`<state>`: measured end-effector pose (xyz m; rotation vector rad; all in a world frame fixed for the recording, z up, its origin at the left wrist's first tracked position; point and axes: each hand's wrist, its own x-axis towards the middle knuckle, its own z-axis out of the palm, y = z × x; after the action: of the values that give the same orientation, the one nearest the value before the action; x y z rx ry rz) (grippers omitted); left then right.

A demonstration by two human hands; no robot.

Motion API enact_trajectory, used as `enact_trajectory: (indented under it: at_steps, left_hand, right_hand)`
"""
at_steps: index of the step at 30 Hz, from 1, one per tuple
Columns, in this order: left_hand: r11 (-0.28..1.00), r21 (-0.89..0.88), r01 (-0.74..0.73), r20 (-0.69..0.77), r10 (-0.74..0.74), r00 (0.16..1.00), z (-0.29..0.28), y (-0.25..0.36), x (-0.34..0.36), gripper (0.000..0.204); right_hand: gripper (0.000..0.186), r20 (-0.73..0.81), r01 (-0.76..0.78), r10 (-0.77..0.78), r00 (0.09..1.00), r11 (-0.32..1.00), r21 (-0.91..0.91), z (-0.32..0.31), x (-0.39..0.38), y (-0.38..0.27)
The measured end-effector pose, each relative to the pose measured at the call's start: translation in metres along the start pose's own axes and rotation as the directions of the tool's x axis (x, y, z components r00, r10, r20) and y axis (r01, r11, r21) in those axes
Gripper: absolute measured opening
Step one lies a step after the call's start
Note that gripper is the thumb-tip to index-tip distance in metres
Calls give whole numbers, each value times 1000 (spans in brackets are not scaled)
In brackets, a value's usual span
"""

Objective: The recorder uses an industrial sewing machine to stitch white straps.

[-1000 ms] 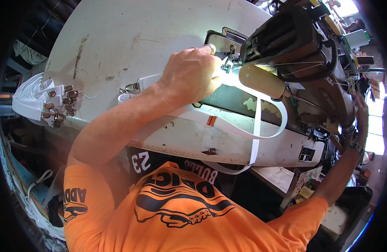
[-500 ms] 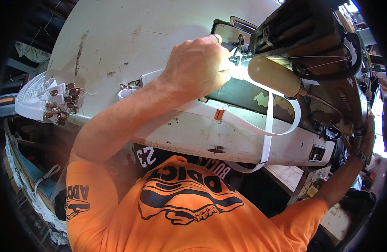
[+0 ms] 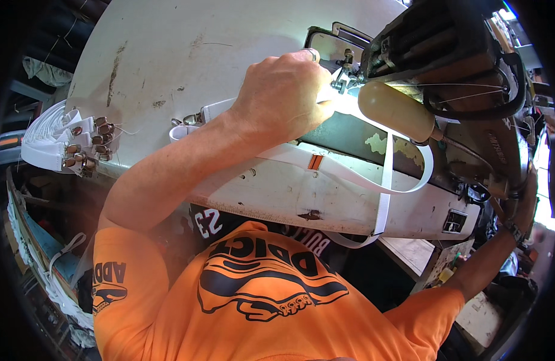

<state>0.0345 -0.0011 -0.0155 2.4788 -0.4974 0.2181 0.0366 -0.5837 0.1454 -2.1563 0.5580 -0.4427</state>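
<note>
My left hand [image 3: 283, 93] is closed at the needle area of a sewing machine [image 3: 434, 60], its fingertips pinching a white strap [image 3: 386, 207] under the lit presser foot [image 3: 344, 81]. The strap loops out to the right, crosses itself and hangs over the table's front edge; an orange-brown mark shows on it. By my left forearm lies a strap end with a metal clip [image 3: 193, 119]. My right hand [image 3: 530, 185] reaches to the far right end of the machine, below a watch on the wrist; its fingers are hidden there.
On the table's left edge sits a bundle of white straps [image 3: 46, 141] with several metal clips [image 3: 100, 135]. A cream oblong lamp [image 3: 395, 111] on a flexible metal neck hangs close to the needle. The white worktable [image 3: 163, 54] has a worn surface and curved edge.
</note>
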Motion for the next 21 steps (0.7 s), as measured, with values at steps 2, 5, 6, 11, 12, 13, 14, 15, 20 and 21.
enact_trajectory:
  at_steps: [2, 5, 6, 11, 12, 13, 14, 15, 20, 21]
  left_hand:
    - [1000, -6, 24, 20, -24, 1000, 1, 0, 1, 25]
    - [999, -8, 49, 36, -48, 998, 1, -1, 2, 25]
    - [999, -1, 48, 32, -47, 998, 1, 0, 2, 24]
    - [999, 9, 49, 29, -50, 998, 1, 1, 2, 23]
    - [999, 16, 39, 30, -39, 999, 2, 2, 2, 22]
    - [999, 12, 37, 29, -37, 999, 3, 1, 3, 22]
    - [1000, 9, 26, 27, -26, 999, 5, 1, 3, 22]
    - [1000, 18, 23, 25, -24, 999, 4, -1, 2, 22]
    - [999, 8, 34, 20, -34, 999, 4, -1, 1, 22]
    - [1000, 5, 26, 25, -26, 999, 4, -1, 2, 21]
  right_hand:
    - [51, 1, -18, 18, 1000, 1000, -10, -1, 1, -1]
    - [50, 4, -48, 48, 999, 998, -29, -3, 3, -1]
    - [50, 6, -58, 58, 998, 998, -34, -4, 5, -1]
    - [50, 17, -103, 105, 994, 993, -62, -13, 19, 4]
    - [50, 16, -102, 103, 995, 993, -64, -22, 28, 9]
    - [50, 39, -125, 129, 991, 988, -85, -32, 37, 14]
    - [50, 60, -148, 155, 986, 983, -106, -42, 45, 20]
    - [50, 69, -147, 155, 986, 984, -102, -33, 41, 17]
    - [49, -8, 81, -81, 997, 994, -67, -11, 16, 4]
    - [49, -8, 81, -81, 997, 994, -68, -14, 18, 6]
